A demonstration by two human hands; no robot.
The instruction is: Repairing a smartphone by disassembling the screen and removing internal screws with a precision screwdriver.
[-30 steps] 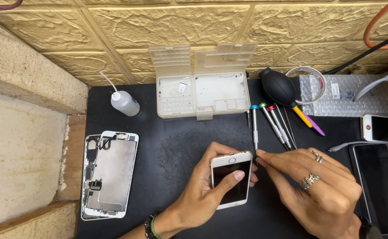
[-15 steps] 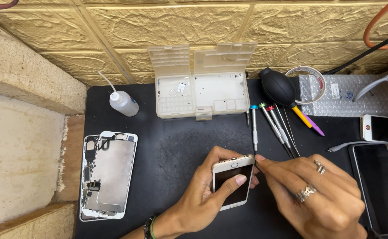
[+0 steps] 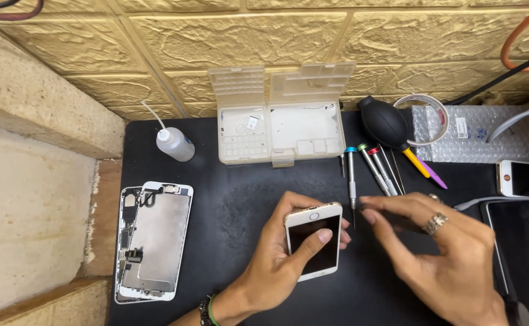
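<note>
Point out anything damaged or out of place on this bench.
One thing stands out: the opened phone at the mat's left edge lies face down with its back off and internals exposed. The white phone in the left hand looks intact.

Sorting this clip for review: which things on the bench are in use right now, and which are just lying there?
In use:
- white smartphone with dark screen, gripped by the left hand
- right hand, blurred, beside the phone's top edge

Lying about:
- opened phone screen assembly
- clear plastic parts box
- small white squeeze bottle
- black rubber air blower
- row of precision screwdrivers
</note>
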